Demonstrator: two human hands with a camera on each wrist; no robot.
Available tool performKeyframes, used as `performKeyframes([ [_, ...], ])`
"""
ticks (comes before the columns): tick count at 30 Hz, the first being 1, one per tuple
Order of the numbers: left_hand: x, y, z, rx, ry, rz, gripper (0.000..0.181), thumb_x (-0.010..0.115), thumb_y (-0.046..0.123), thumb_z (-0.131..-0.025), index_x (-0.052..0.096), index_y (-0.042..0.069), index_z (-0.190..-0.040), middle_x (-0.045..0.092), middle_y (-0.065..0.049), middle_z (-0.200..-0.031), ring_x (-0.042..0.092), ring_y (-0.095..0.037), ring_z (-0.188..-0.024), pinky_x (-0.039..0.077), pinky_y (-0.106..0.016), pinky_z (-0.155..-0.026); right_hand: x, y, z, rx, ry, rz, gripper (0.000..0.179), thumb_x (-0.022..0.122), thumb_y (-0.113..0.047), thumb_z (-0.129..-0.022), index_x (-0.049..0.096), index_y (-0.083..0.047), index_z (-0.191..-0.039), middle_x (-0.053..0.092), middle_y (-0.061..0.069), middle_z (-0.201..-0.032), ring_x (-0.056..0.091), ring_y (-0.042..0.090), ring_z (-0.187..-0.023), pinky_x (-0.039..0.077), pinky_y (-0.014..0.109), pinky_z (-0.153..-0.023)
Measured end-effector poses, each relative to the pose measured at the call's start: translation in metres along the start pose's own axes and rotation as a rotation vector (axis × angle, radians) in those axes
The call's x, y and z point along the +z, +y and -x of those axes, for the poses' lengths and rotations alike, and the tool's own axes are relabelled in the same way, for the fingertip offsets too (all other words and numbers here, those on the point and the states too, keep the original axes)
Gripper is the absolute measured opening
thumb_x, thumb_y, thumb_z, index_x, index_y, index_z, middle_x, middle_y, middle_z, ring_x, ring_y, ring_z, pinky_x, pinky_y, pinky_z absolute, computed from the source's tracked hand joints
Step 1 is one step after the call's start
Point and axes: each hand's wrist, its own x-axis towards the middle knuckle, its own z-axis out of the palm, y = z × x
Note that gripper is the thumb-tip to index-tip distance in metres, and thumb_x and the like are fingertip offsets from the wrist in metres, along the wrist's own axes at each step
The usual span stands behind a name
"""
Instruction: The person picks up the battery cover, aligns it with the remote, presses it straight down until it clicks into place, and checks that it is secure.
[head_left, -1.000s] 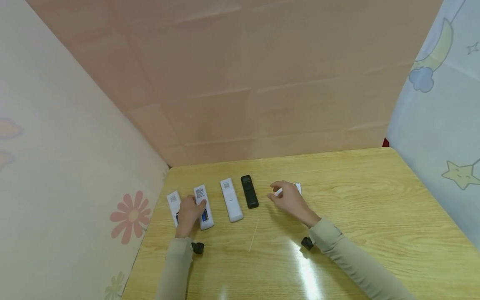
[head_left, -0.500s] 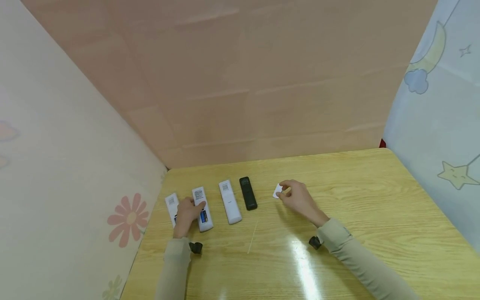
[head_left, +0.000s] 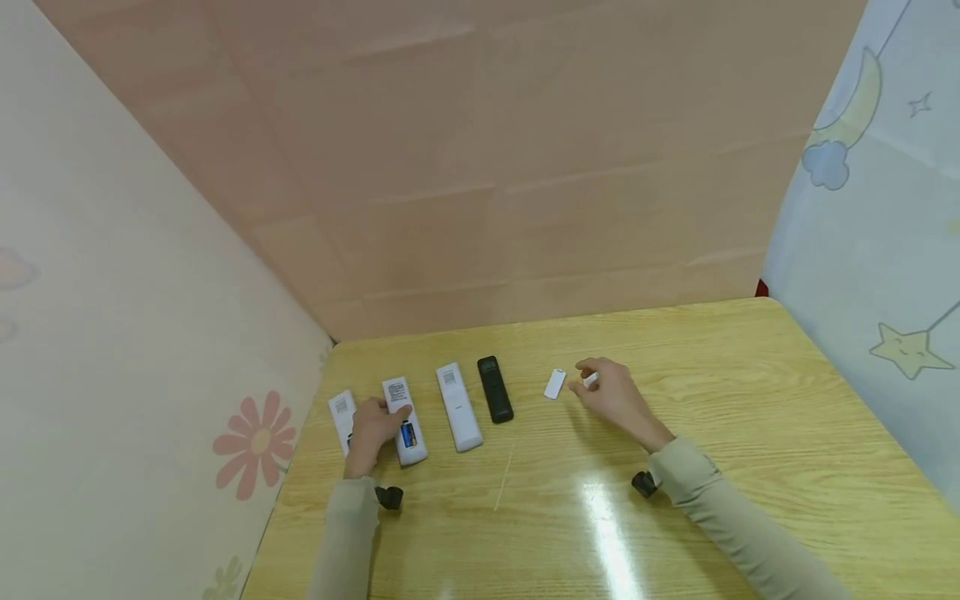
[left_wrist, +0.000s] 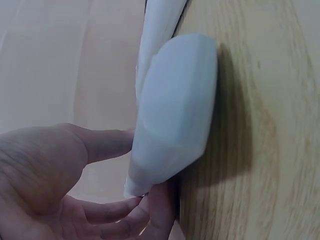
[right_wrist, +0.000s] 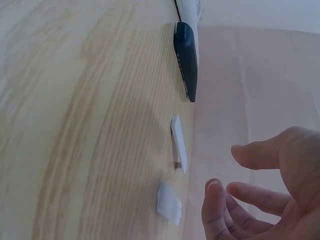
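My left hand (head_left: 372,429) grips a white remote control (head_left: 396,393) lying back up at the left. Its battery bay is uncovered, with a blue battery (head_left: 408,434) showing. In the left wrist view the thumb lies along one side of this remote (left_wrist: 175,100) and the fingers along the other. My right hand (head_left: 613,398) hovers beside two small white battery covers, one to its left (head_left: 555,384) and another partly behind its fingers (head_left: 591,380). In the right wrist view its thumb and fingers are apart, holding nothing, and both covers lie on the table.
Another white remote (head_left: 341,414) at far left is partly hidden by my left hand. A closed white remote (head_left: 459,408) and a black remote (head_left: 495,390) lie near the middle of the wooden table (head_left: 720,433). Fabric-like walls stand behind and at both sides.
My right hand has drawn back to the right from the left-hand battery cover, which now lies uncovered on the table. The left hand keeps its grip on the white remote control.
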Motion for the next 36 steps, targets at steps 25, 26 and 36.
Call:
performKeyframes([
  [25,-0.006,0.0,0.002,-0.035,-0.053,0.084,0.058,0.06,0.036,-0.107,0.056,-0.008,-0.145,0.067,-0.028,-0.135,0.066,-0.038,-0.12,0.055,-0.048,-0.099,-0.013,0.032,-0.006,0.024,-0.054,0.094,0.058,0.077,-0.016,-0.098,0.056,0.014,-0.142,0.061,0.036,-0.123,0.071,0.043,-0.101,0.065,0.048,-0.079],
  [26,-0.006,0.0,0.002,-0.032,-0.05,0.084,0.058,0.06,0.035,-0.107,0.056,-0.008,-0.146,0.067,-0.028,-0.135,0.066,-0.039,-0.12,0.055,-0.049,-0.099,-0.013,0.033,-0.007,0.021,-0.06,0.09,0.058,0.076,-0.016,-0.098,0.056,0.016,-0.142,0.061,0.037,-0.123,0.071,0.044,-0.101,0.065,0.05,-0.081],
  [36,-0.004,-0.001,0.003,-0.019,-0.039,0.121,0.059,0.06,0.034,-0.108,0.054,-0.009,-0.147,0.066,-0.028,-0.137,0.067,-0.039,-0.122,0.056,-0.048,-0.101,-0.009,0.034,-0.015,0.03,-0.067,0.135,0.053,0.076,-0.019,-0.098,0.061,0.018,-0.133,0.063,0.037,-0.121,0.062,0.049,-0.111,0.056,0.061,-0.092],
])
